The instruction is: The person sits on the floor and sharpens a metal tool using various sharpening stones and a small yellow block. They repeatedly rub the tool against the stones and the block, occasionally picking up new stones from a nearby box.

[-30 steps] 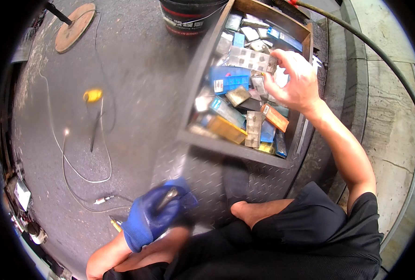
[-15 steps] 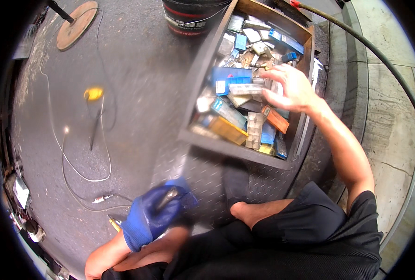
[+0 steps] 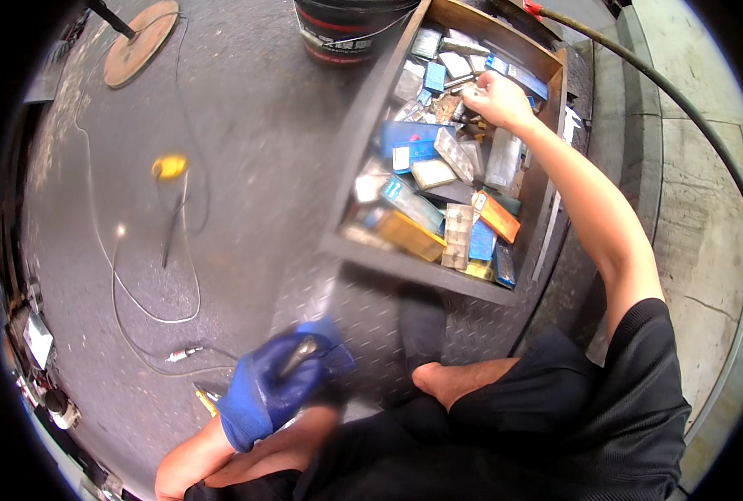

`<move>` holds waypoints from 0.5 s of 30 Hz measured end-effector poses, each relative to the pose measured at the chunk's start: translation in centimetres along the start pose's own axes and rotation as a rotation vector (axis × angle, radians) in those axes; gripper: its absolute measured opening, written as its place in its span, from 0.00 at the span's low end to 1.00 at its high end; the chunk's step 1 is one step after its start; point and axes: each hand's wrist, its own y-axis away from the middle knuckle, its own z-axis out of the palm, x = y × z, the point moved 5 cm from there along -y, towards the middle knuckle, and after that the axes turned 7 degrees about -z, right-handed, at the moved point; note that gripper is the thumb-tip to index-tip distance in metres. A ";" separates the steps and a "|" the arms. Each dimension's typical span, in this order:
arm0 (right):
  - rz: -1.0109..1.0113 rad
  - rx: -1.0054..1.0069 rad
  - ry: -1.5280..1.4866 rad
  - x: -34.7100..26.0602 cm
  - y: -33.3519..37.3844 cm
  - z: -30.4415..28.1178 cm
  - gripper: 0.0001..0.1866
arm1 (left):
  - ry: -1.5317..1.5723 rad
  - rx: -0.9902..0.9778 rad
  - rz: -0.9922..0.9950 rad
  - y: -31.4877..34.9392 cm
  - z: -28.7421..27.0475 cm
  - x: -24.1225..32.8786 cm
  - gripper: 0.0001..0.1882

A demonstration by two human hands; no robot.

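Observation:
My right hand [image 3: 501, 102] is bare and reaches into the far part of an open wooden drawer [image 3: 426, 269]. Its fingers are bent together over small boxes and loose metal pieces; whatever lies between the fingertips is hidden. Beneath the forearm are a clear plastic case [image 3: 503, 157], a ribbed clear case [image 3: 454, 155] and an orange box [image 3: 496, 216]. My left hand [image 3: 267, 380], in a blue glove, is closed low at the left, above my leg. A short grey metal piece [image 3: 301, 354] shows in its grip; its exact kind cannot be made out.
A black bucket [image 3: 346, 29] stands left of the drawer's far end. On the dark floor to the left lie a yellow object [image 3: 169, 167], a thin looping cable [image 3: 196, 292] and a connector [image 3: 183, 355]. A thick hose [image 3: 664, 83] crosses at right.
My right hand has moved farther into the drawer and its spread fingers have drawn together. The ribbed clear case now lies tilted, out from under the hand. My left hand stays put.

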 end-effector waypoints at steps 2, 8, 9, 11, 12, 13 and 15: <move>0.011 -0.062 -0.033 0.0 0.7 -1.1 0.31 | 0.011 0.007 -0.004 0.1 0.0 -0.2 0.13; -0.072 -0.063 0.478 -2.4 3.0 -3.3 0.27 | -0.007 -0.017 -0.005 -0.4 0.2 0.3 0.13; -0.190 -0.028 0.435 -3.0 2.4 -2.8 0.25 | -0.014 -0.019 0.001 -0.4 0.3 0.1 0.13; -0.369 0.094 0.356 -4.6 1.5 -2.0 0.22 | -0.027 -0.029 0.018 -0.7 0.5 0.4 0.13; -0.468 0.176 0.342 -5.4 0.8 -1.3 0.23 | -0.032 -0.031 0.024 -0.7 0.6 0.9 0.13; -0.572 0.257 0.324 -6.5 0.3 -0.7 0.24 | -0.033 -0.029 0.027 -0.7 0.6 1.2 0.13; -0.524 0.197 0.256 -7.4 -0.7 0.1 0.26 | 0.021 -0.037 0.010 -0.6 0.6 1.5 0.13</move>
